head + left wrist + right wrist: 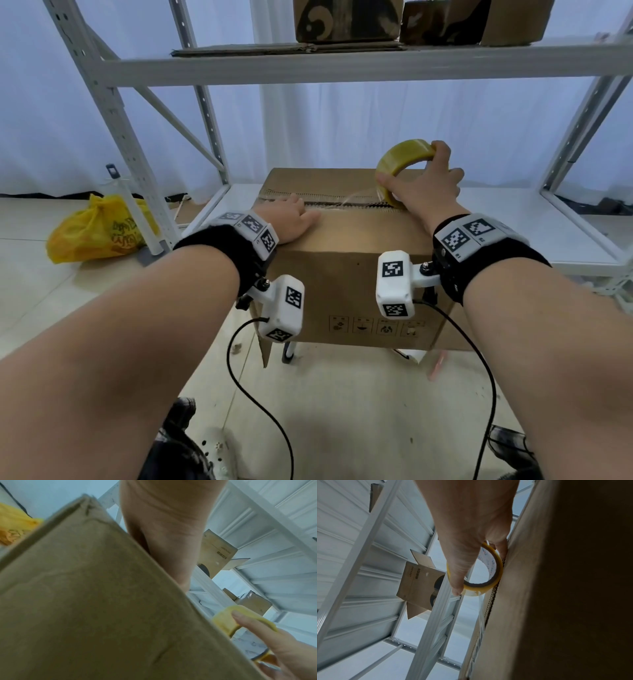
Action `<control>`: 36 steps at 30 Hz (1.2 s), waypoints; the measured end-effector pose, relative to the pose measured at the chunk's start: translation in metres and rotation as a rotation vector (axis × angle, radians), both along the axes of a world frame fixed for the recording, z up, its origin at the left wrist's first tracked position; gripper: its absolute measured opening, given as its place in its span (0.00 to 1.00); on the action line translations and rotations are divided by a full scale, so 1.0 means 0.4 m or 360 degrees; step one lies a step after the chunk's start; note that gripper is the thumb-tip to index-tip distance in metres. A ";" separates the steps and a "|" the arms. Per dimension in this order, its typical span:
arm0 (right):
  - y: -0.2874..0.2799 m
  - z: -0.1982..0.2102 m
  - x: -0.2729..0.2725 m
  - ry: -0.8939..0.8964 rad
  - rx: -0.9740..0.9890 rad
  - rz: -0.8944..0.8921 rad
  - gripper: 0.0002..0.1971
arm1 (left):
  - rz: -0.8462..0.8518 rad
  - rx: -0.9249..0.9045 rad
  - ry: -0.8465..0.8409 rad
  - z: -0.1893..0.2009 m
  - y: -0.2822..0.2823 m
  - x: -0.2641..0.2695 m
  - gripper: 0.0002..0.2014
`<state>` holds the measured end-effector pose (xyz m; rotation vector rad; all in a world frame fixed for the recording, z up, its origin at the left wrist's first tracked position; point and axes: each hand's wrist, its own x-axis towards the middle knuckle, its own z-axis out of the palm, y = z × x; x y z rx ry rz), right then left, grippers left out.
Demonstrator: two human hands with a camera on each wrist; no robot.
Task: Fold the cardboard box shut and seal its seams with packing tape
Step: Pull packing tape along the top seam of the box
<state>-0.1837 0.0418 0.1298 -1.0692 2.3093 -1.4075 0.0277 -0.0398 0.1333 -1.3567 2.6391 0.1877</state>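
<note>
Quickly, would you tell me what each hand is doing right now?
Left hand: open, pressing flat on the box.
Right hand: gripping the tape roll.

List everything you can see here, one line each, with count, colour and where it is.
cardboard box: one, brown, centre, flaps folded down, centre seam partly taped
packing tape roll: one, yellowish, standing on the box top at the seam's right part
tape strip: one, clear, stretched along the seam from the roll toward the left hand
shelving rack: one, white metal, behind and over the box
boxes on the upper shelf: at least three, brown, some with dark print
plastic bag: one, yellow, on the floor at left
wrist cameras: two, white with black markers, one under each wrist
cables: two, black, hanging from the wrist cameras
left hand: flat on the box top, pressing by the seam
right hand: gripping the tape roll
</note>
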 end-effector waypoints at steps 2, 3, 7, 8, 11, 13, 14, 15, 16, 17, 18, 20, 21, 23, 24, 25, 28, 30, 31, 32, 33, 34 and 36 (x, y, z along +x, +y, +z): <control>0.000 0.000 0.000 0.0014 0.0017 0.0003 0.52 | -0.0002 0.0040 0.0023 0.000 0.006 -0.021 0.31; -0.001 0.000 -0.001 0.0018 0.0028 0.0007 0.53 | -0.0007 0.0054 0.0037 0.000 0.009 -0.029 0.30; -0.001 -0.001 -0.006 0.0035 0.0049 0.0036 0.52 | -0.0035 0.0080 0.0082 -0.002 0.010 -0.055 0.30; -0.002 -0.001 -0.008 0.0037 0.0052 0.0036 0.52 | -0.0060 0.0088 0.0084 -0.003 0.012 -0.065 0.30; -0.006 0.002 -0.007 0.0039 0.0077 0.0025 0.52 | -0.0198 0.0104 0.0061 -0.010 0.035 -0.116 0.28; -0.007 0.002 -0.005 0.0050 0.0085 0.0017 0.52 | -0.0267 0.0113 0.0069 -0.014 0.044 -0.145 0.27; -0.007 0.001 -0.006 0.0054 0.0080 0.0013 0.52 | -0.0274 0.0124 0.0087 -0.014 0.042 -0.150 0.26; -0.007 0.000 -0.006 0.0052 0.0072 0.0009 0.52 | -0.0271 0.0135 0.0109 -0.014 0.037 -0.146 0.26; -0.007 0.000 -0.008 0.0044 0.0063 0.0007 0.52 | -0.0263 0.0146 0.0129 -0.013 0.030 -0.134 0.26; -0.006 0.001 -0.009 0.0027 0.0055 0.0009 0.52 | -0.0251 0.0158 0.0150 -0.010 0.023 -0.117 0.26; -0.005 0.001 -0.011 0.0008 0.0049 0.0013 0.52 | -0.0228 0.0165 0.0170 -0.006 0.017 -0.097 0.26; -0.004 0.003 -0.013 -0.0012 0.0044 0.0016 0.52 | -0.0163 0.0145 0.0192 -0.003 0.005 -0.056 0.26; -0.004 0.004 -0.012 -0.0014 0.0041 0.0017 0.52 | -0.0128 0.0124 0.0190 -0.002 -0.001 -0.036 0.26; -0.003 0.004 -0.011 -0.0014 0.0034 0.0013 0.52 | -0.0049 0.0078 0.0168 -0.001 -0.015 -0.005 0.26; -0.003 0.005 -0.010 -0.0015 0.0028 0.0015 0.52 | -0.0004 0.0056 0.0152 -0.003 -0.023 0.004 0.26; -0.002 0.006 -0.010 -0.0017 0.0023 0.0020 0.52 | 0.0046 0.0034 0.0133 -0.006 -0.030 0.008 0.27; -0.001 0.006 -0.010 -0.0018 0.0018 0.0037 0.52 | 0.0184 -0.0053 0.0065 -0.018 -0.034 -0.010 0.31; -0.003 0.008 -0.007 -0.0016 0.0016 0.0036 0.52 | 0.0254 -0.0066 0.0032 -0.017 -0.023 -0.034 0.34; -0.006 0.011 -0.006 -0.0022 0.0019 0.0031 0.51 | 0.0239 -0.0055 0.0022 -0.015 -0.015 -0.047 0.35; -0.010 0.015 -0.005 -0.0039 0.0018 0.0028 0.49 | 0.0181 -0.0037 0.0021 -0.013 -0.004 -0.062 0.35; -0.014 0.019 -0.005 -0.0060 0.0011 0.0029 0.47 | 0.0096 -0.0012 0.0027 -0.012 0.006 -0.080 0.34; -0.016 0.023 -0.006 -0.0083 0.0001 0.0032 0.44 | 0.0006 0.0016 0.0037 -0.011 0.015 -0.099 0.34; -0.017 0.025 -0.014 -0.0118 -0.0017 0.0019 0.42 | -0.0105 0.0048 0.0046 -0.011 0.023 -0.134 0.33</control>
